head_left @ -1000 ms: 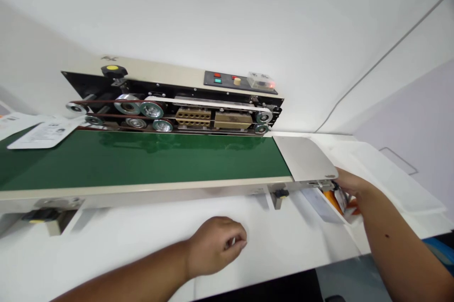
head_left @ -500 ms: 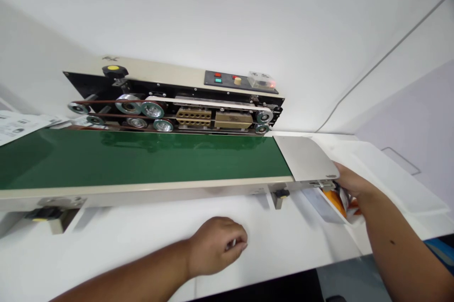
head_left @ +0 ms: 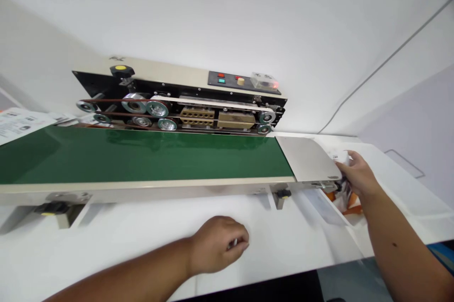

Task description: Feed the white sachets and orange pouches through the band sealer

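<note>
My left hand [head_left: 222,245] rests on the white table [head_left: 142,245] in a loose fist, with nothing to be seen in its curled fingers. Beyond the right end of the conveyor, my right hand [head_left: 360,176] grips a small white packet [head_left: 339,156] between thumb and fingers, just above a white bin [head_left: 335,212]. Inside the bin are orange and silvery packets [head_left: 351,203], partly covered by my hand and the grey metal end plate [head_left: 307,158]. The green conveyor belt [head_left: 159,158] of a band sealer [head_left: 191,94] runs in front of both arms.
Pulleys [head_left: 158,107] and heater blocks [head_left: 236,119] line the machine's front, with a control panel [head_left: 244,82] on top. Printed paper [head_left: 24,122] lies at the far left. Support knobs [head_left: 53,208] jut out below the conveyor. A translucent white tray [head_left: 400,179] stands at the right.
My right hand has risen from the bin with the white packet, which now shows beyond the metal plate. The left hand has stayed on the table. My view has shifted slightly.
</note>
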Tool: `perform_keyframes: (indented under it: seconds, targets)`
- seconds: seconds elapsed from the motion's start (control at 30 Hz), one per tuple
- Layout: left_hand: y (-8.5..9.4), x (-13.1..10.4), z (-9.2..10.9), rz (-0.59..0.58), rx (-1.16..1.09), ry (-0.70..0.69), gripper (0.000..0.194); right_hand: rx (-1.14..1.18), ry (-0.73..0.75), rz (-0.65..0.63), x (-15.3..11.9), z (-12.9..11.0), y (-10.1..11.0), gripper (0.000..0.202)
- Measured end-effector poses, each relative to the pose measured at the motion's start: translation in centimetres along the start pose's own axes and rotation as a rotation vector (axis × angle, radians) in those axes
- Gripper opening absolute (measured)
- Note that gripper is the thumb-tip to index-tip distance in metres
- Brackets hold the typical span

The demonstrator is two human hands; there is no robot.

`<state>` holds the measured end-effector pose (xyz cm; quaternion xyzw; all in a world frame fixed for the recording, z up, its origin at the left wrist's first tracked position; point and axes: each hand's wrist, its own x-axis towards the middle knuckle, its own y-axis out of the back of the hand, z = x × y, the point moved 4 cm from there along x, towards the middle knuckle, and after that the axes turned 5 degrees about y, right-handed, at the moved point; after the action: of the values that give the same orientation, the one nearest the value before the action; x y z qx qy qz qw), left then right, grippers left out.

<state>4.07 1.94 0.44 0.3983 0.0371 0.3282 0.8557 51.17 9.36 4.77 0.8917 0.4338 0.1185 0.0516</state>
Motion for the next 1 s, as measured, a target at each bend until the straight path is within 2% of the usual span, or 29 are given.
perform_keyframes:
  seconds: [0.1, 0.27, 0.43, 0.6, 0.7, 0.87, 1.0]
  targets:
    - [0.0, -0.1, 0.0, -0.01, 0.003, 0.008, 0.013, 0.058, 0.063, 0.108, 0.5, 0.1, 0.3, 0.066]
    - [0.0, -0.1, 0.0, -0.018, 0.005, 0.013, 0.015, 0.122, 0.16, 0.218, 0.3, -0.6, 0.5, 0.065]
    - [-0.1, -0.1, 0.0, -0.008, 0.017, 0.002, 0.014, 0.157, 0.211, 0.278, -0.7, -2.9, 0.8, 0.059]
    - [0.0, 0.0, 0.1, -0.014, 0.003, 0.004, 0.015, 0.223, 0.388, 0.364, -1.2, -5.2, 1.1, 0.06]
    - [0.0, 0.0, 0.1, -0.011, 0.008, 0.005, 0.014, 0.174, 0.479, 0.371, -1.1, -6.2, 0.9, 0.059]
    - [-0.1, -0.1, 0.0, -0.018, 0.011, 0.004, 0.013, 0.173, 0.546, 0.369, -0.8, -7.5, 0.6, 0.059]
    - [-0.1, -0.1, 0.0, -0.019, -0.001, -0.006, 0.013, 0.248, 0.74, 0.433, -1.6, -9.9, 0.9, 0.057]
